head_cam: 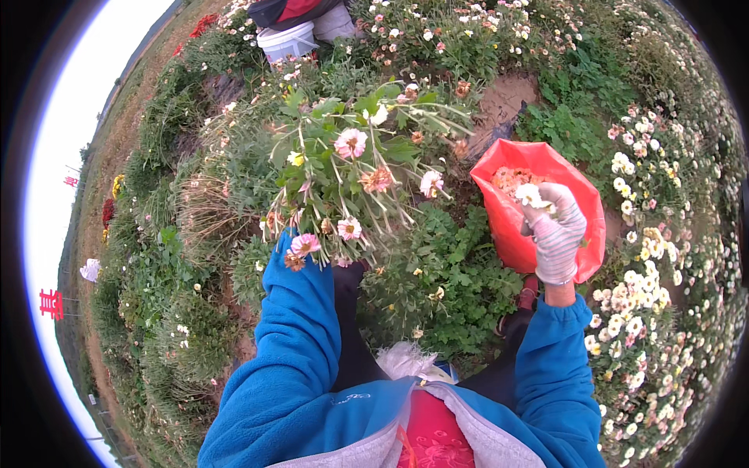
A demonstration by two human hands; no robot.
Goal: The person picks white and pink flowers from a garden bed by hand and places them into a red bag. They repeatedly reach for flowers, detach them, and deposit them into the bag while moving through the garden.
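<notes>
My right hand (556,234), in a striped knit glove, has its fingers closed on a white flower head (530,195). It is over the near right side of an open red plastic bag (497,219), which holds a heap of pale orange-pink flower heads (515,177). My left sleeve (298,292) reaches into a leafy chrysanthemum bunch (363,169), whose leaves and stems hide the hand there. Pink blooms (351,143), a yellow bud and browned, wilted heads show among many bare stem ends. I cannot tell what my left hand grips.
A person beside a white bucket (285,42) is at the far edge, partly cut off. Dense white-flowered rows (638,316) run along the right. Low green plants (462,281) grow between my legs, and bare soil (509,102) shows beyond the bag.
</notes>
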